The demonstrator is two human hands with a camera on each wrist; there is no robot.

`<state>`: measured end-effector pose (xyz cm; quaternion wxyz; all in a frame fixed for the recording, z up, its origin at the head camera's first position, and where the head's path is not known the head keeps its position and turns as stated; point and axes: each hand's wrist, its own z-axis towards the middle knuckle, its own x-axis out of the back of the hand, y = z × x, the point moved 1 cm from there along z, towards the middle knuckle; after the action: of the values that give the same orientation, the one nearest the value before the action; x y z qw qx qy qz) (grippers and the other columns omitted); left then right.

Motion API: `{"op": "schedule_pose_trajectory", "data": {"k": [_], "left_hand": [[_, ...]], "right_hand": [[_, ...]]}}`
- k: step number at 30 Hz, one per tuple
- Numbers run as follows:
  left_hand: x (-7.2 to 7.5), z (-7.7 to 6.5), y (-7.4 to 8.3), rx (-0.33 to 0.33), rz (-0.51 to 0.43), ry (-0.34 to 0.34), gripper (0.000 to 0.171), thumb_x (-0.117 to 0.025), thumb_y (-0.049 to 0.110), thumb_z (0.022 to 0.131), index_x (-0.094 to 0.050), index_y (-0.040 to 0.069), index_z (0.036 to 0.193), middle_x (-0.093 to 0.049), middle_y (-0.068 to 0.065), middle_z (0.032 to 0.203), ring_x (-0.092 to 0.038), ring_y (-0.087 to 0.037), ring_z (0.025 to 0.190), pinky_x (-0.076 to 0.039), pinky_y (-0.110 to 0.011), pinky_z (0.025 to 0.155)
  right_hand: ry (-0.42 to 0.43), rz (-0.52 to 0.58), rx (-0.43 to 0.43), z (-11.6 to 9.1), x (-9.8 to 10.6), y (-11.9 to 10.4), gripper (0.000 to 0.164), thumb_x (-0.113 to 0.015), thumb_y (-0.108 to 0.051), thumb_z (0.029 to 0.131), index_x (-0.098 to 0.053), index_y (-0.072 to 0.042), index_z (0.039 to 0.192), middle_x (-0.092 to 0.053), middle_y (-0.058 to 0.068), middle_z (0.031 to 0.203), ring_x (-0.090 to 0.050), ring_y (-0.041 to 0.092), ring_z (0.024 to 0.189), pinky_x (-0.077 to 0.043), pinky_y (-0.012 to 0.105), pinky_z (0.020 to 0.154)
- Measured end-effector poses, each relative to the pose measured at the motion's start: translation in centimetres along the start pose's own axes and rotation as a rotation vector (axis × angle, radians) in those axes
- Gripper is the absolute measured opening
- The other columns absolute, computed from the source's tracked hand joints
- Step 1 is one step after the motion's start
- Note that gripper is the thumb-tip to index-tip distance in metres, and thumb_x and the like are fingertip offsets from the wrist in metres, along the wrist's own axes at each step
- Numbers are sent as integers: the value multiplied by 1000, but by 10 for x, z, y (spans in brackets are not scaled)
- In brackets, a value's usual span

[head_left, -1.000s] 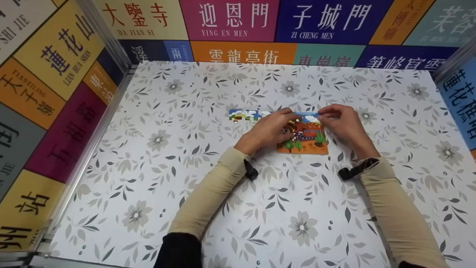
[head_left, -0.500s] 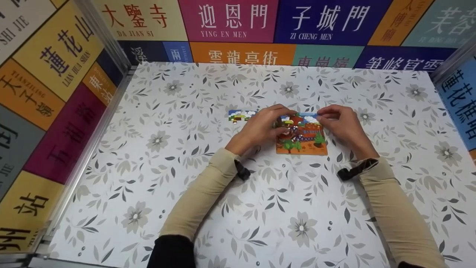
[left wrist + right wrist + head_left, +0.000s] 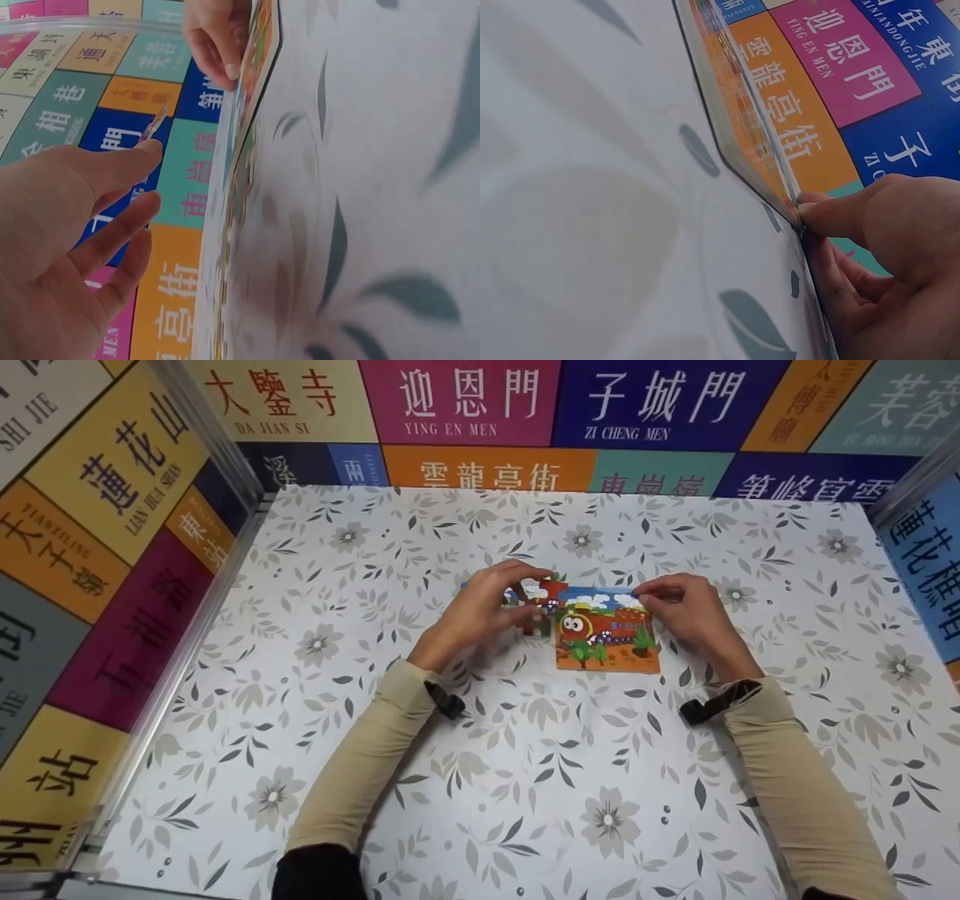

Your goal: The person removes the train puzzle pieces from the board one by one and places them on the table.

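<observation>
My left hand [image 3: 476, 611] pinches a small jigsaw piece [image 3: 553, 589] in red and green between thumb and fingertips, just left of the picture card. In the left wrist view this jigsaw piece [image 3: 154, 124] appears nearly edge-on, raised off the table. The picture card [image 3: 607, 634], showing a red train with eyes, lies flat. At its far right corner my right hand [image 3: 684, 601] holds the edge with thumb and fingers. Behind my left hand lies a strip of joined jigsaw pieces [image 3: 240, 199] with a knobbed edge, mostly hidden in the head view.
The table [image 3: 465, 780] wears a white floral covering. Panels with coloured place-name signs [image 3: 465, 401] rise along the far side, with more at left and right. Both forearms have tan sleeves and black wrist straps [image 3: 697, 711].
My left hand has moved left from over the picture card, carrying the jigsaw piece, and the train's face is now uncovered. My right hand stays at the card's corner.
</observation>
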<state>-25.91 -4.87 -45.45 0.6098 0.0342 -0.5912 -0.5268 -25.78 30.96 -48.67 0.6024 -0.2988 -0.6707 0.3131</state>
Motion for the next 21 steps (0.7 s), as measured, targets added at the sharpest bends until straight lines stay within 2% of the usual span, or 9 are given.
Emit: {"op": "schedule_pose_trajectory", "data": {"k": [8, 15, 21], "left_hand": [[16, -15, -16, 58, 1, 9, 50, -83, 13, 97, -69, 13, 145, -73, -5, 135, -72, -25, 112, -59, -41, 101], [23, -28, -28, 128, 1, -39, 51, -84, 13, 95, -70, 15, 144, -74, -1, 136, -73, -22, 110, -59, -38, 100], [28, -33, -35, 144, 31, -82, 46, -86, 13, 93, -75, 15, 137, -77, -3, 130, -72, -21, 109, -59, -37, 99]], "right_hand": [[7, -18, -9, 1, 0, 0, 24, -71, -28, 107, -81, -17, 125, -74, 14, 135, -67, 31, 128, -47, 52, 117], [11, -9, -13, 1, 0, 0, 24, -71, -30, 107, -81, -18, 124, -76, 12, 132, -69, 22, 119, -49, 45, 111], [-4, -12, -22, 1, 1, 0, 24, -70, -32, 108, -80, -20, 126, -76, 10, 132, -69, 21, 118, -50, 45, 111]]}}
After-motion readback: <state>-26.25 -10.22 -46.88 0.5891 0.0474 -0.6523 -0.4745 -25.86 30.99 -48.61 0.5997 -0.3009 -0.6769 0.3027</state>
